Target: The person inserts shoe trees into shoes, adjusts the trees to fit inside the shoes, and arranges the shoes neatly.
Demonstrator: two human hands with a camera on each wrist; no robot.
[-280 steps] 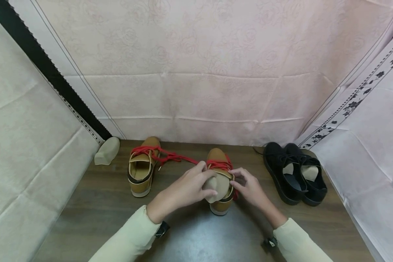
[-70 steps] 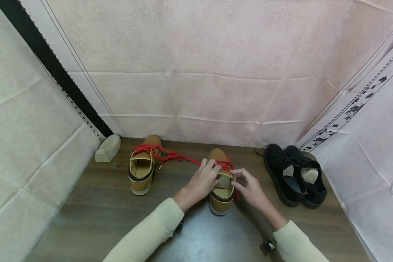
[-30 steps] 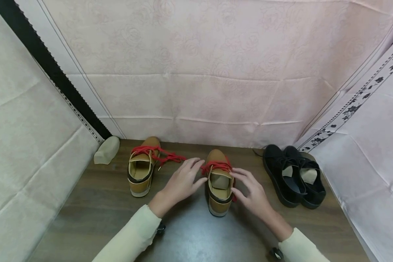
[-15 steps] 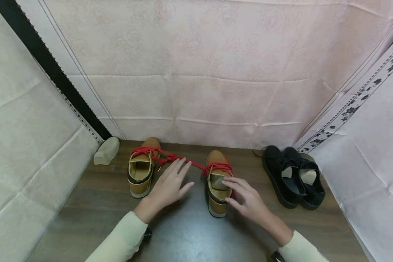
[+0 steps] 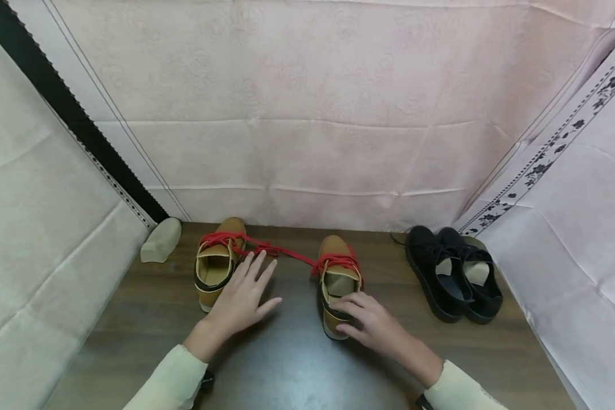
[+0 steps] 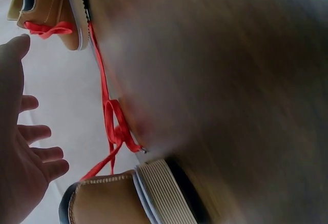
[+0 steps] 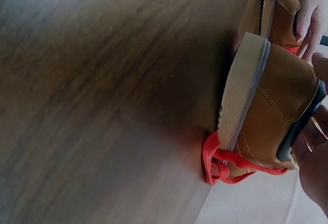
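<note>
Two tan shoes with red laces stand on the wooden floor: a left shoe and a right shoe. A pale shoe insert sits in the front of the right shoe's opening; the left shoe's opening shows bare lining. My left hand hovers just right of the left shoe, its fingers spread and holding nothing. Over the heel of the right shoe hangs my right hand, fingers loosely bent; whether they touch the collar I cannot tell. A red lace stretches between the shoes in the left wrist view.
Another pale insert lies at the far left corner. A pair of black shoes with pale pieces inside stands at the right. Patterned cloth walls enclose the floor at the back and both sides.
The insert my left hand held at the right shoe now sits inside it. My left hand has let go and moved left to the left shoe; my right hand has slid back toward the heel.
</note>
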